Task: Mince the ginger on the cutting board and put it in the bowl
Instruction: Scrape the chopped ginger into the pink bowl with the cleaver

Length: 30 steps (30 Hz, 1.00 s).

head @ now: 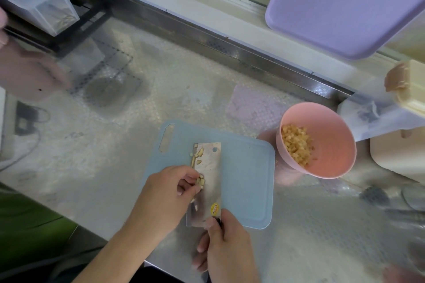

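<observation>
A light blue cutting board [248, 174] lies on the steel counter. A cleaver [210, 167] lies flat-sided over its left half, with small ginger bits [198, 155] stuck on the blade. My right hand [226, 243] grips the cleaver's handle at the board's near edge. My left hand [171, 193] pinches a few ginger cubes [200, 182] against the blade. To the right stands a pink bowl [331, 145] tilted toward me, holding a heap of minced ginger [296, 145].
A purple board [340, 7] leans at the back right. Cream containers [404, 154] and a clear plastic bag [377, 119] crowd the right edge. A black rack with a clear box [39, 0] stands back left. The counter's front edge runs under my forearms.
</observation>
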{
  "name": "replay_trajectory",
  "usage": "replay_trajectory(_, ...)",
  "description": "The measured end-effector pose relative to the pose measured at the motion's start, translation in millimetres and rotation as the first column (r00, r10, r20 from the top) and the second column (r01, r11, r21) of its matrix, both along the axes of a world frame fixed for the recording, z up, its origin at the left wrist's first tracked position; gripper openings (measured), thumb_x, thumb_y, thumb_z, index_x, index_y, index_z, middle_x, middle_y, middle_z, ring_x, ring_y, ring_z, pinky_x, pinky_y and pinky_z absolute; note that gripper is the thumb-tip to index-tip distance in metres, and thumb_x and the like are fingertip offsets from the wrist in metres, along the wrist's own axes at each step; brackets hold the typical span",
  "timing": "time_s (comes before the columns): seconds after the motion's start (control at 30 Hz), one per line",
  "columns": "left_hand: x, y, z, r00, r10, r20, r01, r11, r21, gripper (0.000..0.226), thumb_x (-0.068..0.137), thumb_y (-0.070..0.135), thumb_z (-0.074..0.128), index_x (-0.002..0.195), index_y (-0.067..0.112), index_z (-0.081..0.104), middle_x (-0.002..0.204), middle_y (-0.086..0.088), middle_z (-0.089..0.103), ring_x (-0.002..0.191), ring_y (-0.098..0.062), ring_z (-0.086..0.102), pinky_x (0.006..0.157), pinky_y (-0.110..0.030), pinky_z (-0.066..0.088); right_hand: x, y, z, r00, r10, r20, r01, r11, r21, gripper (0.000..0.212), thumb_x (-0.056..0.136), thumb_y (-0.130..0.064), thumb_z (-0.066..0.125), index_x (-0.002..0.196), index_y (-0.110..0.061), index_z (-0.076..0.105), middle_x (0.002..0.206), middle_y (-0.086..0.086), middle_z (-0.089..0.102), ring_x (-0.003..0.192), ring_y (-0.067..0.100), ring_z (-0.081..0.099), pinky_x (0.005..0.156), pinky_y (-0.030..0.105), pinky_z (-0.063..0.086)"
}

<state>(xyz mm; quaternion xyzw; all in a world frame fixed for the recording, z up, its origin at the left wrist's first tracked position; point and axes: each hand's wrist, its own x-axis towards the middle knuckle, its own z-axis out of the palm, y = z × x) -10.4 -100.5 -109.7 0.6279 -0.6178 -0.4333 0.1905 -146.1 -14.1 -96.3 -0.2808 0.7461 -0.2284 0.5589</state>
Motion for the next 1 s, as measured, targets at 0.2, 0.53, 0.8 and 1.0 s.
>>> replay_trajectory(0.2,-0.8,-3.1,13.1,0.984,0.115,-0.135,-0.117,0.993,-0.002,0.021,0.094,0.012,0.074,0.096,0.032,0.078,0.087,0.021,0.075,0.083,0.000,0.072,0.076,-0.012,0.054,-8.1,-1.4,3.8,0.981,-0.075,0.179,0.080,0.997,-0.023,0.022,0.108,-0.007,0.045,0.091,-0.003,0.056,0.057,0.012,0.059,0.042,0.030,0.060,0.042,0.030,0.045)
replay_trajectory(0.53,-21.7,-34.2,63.3,0.878,0.278,-0.389,-0.342,0.934,-0.105,0.019,0.103,0.016,0.060,0.100,0.027,0.075,0.088,0.007,0.075,0.080,-0.011,0.071,0.074,-0.023,0.058,-53.1,-11.6,60.6,0.944,-0.122,0.306,0.174,0.973,-0.149,0.025,0.110,-0.004,0.043,0.091,0.001,0.058,0.061,0.022,0.058,0.044,0.035,0.058,0.042,0.032,0.048)
replay_trajectory(0.8,-128.6,-70.9,116.4,0.968,-0.204,-0.147,0.095,0.838,-0.538,0.027,0.097,0.013,0.065,0.120,0.028,0.069,0.116,0.017,0.064,0.101,-0.002,0.063,0.087,-0.009,0.046,-146.7,-18.3,111.7,0.955,-0.140,-0.260,0.059,0.953,-0.299,0.031,0.104,-0.012,0.051,0.082,-0.030,0.064,0.058,0.012,0.065,0.044,0.036,0.066,0.048,0.041,0.055)
replay_trajectory(1.0,-213.5,-83.4,108.2,0.936,-0.351,-0.039,0.262,0.764,-0.590,0.038,0.094,0.007,0.068,0.130,0.017,0.063,0.131,0.007,0.058,0.118,-0.015,0.059,0.097,-0.026,0.051,-193.7,-16.5,113.0,0.830,-0.150,-0.537,0.009,0.966,-0.257,0.021,0.085,-0.051,0.046,0.084,-0.031,0.054,0.066,0.003,0.068,0.062,0.037,0.070,0.061,0.055,0.058)
